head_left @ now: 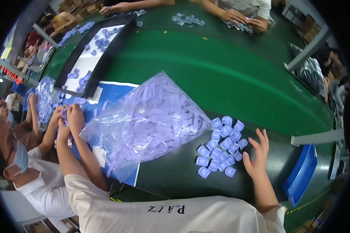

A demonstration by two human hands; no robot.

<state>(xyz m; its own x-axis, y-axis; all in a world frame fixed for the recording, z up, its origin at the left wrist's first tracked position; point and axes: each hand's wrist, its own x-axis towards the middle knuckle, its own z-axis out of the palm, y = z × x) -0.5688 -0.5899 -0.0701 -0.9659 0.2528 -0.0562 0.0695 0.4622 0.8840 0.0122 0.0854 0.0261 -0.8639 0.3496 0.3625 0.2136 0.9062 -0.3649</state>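
Right hand [256,155] open beside lilac caps [221,147]; clear bag [147,124] left.

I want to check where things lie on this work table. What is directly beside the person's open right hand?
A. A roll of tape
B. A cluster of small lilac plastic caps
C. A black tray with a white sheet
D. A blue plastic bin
B: the right hand is spread open just to the right of the cluster of small lilac caps on the dark table; the black tray lies far off at upper left.
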